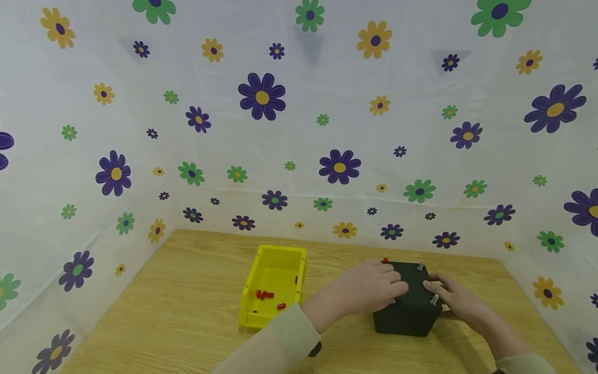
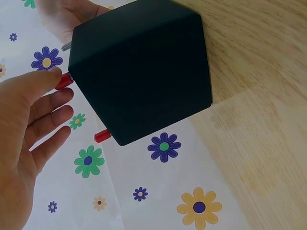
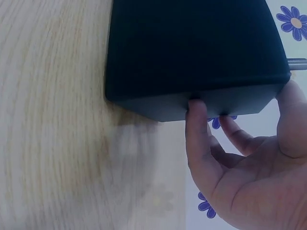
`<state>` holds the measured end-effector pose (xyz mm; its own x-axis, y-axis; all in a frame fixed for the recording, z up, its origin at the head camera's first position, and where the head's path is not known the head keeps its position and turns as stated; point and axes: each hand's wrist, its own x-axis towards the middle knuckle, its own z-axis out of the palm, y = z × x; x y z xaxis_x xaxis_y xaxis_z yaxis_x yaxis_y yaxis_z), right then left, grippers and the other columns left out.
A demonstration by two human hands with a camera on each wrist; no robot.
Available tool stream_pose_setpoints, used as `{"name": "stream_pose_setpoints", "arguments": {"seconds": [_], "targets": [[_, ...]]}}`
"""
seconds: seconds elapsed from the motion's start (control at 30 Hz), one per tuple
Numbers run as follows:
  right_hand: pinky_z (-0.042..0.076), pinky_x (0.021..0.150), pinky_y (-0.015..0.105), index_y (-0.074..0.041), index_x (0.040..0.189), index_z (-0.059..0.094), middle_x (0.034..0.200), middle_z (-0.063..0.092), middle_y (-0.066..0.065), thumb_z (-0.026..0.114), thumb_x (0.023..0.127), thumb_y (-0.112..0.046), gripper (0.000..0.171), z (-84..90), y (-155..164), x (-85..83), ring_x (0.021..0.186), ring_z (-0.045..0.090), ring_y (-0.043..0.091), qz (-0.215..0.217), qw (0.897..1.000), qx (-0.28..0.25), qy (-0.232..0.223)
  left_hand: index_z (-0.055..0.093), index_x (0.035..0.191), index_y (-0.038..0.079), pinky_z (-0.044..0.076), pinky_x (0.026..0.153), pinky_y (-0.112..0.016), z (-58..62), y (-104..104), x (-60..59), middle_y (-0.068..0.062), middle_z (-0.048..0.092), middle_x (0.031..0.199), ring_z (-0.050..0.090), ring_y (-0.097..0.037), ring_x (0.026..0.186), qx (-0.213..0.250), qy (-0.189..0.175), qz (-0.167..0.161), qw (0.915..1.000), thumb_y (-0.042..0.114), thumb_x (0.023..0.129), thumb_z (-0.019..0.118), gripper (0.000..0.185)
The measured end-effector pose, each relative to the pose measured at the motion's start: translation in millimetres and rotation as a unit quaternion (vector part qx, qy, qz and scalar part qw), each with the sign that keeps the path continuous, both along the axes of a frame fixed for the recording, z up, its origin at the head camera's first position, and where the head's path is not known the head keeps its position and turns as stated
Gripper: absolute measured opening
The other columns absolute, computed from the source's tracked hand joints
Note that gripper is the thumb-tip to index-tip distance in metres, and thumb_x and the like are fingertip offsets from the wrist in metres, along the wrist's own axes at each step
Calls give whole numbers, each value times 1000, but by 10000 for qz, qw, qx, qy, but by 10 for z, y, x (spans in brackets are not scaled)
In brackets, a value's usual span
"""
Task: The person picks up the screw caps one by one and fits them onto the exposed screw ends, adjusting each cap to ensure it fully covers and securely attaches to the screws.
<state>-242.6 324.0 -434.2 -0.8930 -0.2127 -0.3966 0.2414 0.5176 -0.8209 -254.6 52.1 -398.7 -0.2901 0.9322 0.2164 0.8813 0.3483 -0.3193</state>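
A black box (image 1: 405, 306) is seen at the lower right of the head view, standing on the wooden tabletop (image 1: 187, 311). The left hand (image 1: 369, 288) is laid over the box's top from the left, its fingers stretched out and relaxed rather than curled; in the left wrist view the same fingers (image 2: 45, 115) are spread just beside the box's edge, next to a red peg (image 2: 63, 81) that juts from the box, with a second red peg (image 2: 101, 136) lower down. The grip of the left hand is thus open, touching the box only.

The right hand (image 1: 455, 296) is set against the box's right side. In the right wrist view one finger (image 3: 197, 134) is pressed up against the box's edge and the thumb (image 3: 292, 120) is bent round the neighbouring corner, so the box is held lightly by this hand. Grey pegs (image 1: 434, 299) are seen standing out of the box's top near the right fingers.

To the left of the box, well apart from it, a yellow tray (image 1: 299, 275) is placed on the tabletop, with several small red pieces (image 1: 264, 294) lying in it. A flower-patterned sheet (image 1: 299, 130) is hung round the tabletop.
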Motion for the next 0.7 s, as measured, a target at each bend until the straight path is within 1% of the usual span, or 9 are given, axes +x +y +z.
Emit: {"name": "stream_pose_setpoints", "arguments": {"seconds": [0.13, 0.27, 0.37, 0.57, 0.7], "targets": [[56, 105, 59, 14, 159, 13, 161, 19, 46, 38, 115, -45, 78, 36, 6, -8, 148, 27, 67, 61, 10000, 11, -31, 67, 123, 25, 50, 103, -16, 8, -13, -2, 12, 74, 116, 66, -5, 109, -36, -39, -9, 10000, 38, 105, 68, 22], [58, 104, 55, 15, 159, 14, 159, 26, 46, 39, 115, -41, 75, 46, 40, -11, 144, 39, 62, 149, 9998, -128, -41, 67, 124, 24, 50, 105, -17, 5, -21, -9, 11, 73, 116, 66, -7, 111, 40, -94, -31, 9999, 38, 105, 68, 23], [59, 103, 54, 15, 160, 12, 158, 27, 46, 40, 115, -37, 74, 58, 65, 1, 142, 43, 60, 229, 9994, -273, -37, 67, 123, 24, 50, 104, -17, 27, -47, -1, 11, 72, 115, 65, -7, 110, 37, -138, -81, 9999, 40, 104, 69, 26], [59, 101, 56, 6, 161, 13, 158, 25, 47, 45, 114, -32, 68, 88, 80, 18, 142, 40, 65, 292, 9989, -363, 101, 66, 128, 24, 48, 107, -21, 74, -133, 4, 10, 69, 120, 61, -8, 115, -97, -118, -104, 9998, 51, 99, 72, 40], [59, 99, 55, 3, 160, 16, 158, 25, 43, 44, 113, -30, 64, 78, 66, 15, 140, 43, 60, 187, 9990, -404, 102, 66, 131, 24, 48, 105, -23, 76, -185, -7, 10, 68, 124, 60, -9, 116, -145, -35, -26, 9999, 53, 98, 71, 44]]}}
